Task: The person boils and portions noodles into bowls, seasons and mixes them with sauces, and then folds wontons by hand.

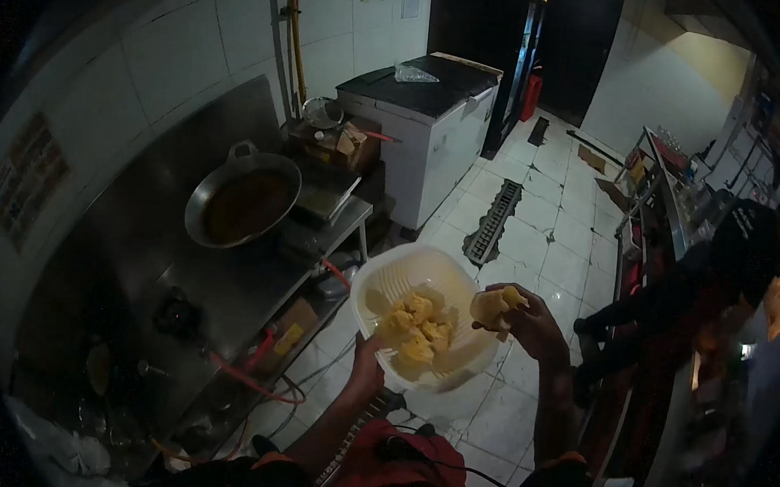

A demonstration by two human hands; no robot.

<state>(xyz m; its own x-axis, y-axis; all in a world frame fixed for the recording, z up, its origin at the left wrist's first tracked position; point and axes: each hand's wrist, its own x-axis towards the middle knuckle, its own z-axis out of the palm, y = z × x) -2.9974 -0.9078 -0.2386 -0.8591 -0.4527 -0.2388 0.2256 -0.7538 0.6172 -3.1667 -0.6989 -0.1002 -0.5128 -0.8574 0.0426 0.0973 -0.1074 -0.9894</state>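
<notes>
Gripping the basin point(442, 266) with the left hand point(368, 365), pinching a yellow piece point(491, 309) with the right hand point(537, 327)

Left hand closed on the near-left rim, fingers beneath out of sight; cannot tell how far spread. Right hand curled, thumb and fingers drawn together on the yellow piece at the right rim; cannot tell whether touching that rim or just above. Inside the basin, yellow lumps point(418, 327) heaped around the middle and leftward, with bare ridged wall about them.

Best to keep the basin level and the left grip firm, well under the rim, to avoid tipping the heap. Pinch lightly: probably soft, and likely to crush or crumble under hard pressure. Better to hold the piece over the basin's open mouth than beyond the rim, above the tiled floor point(550, 253). Mind elbow room too: on the left, a steel counter point(242, 290) bearing a wok point(202, 198) of dark liquid point(242, 209); on the right, another person point(733, 256), well apart. Step carefully near the red hose point(240, 380) by the counter.
</notes>
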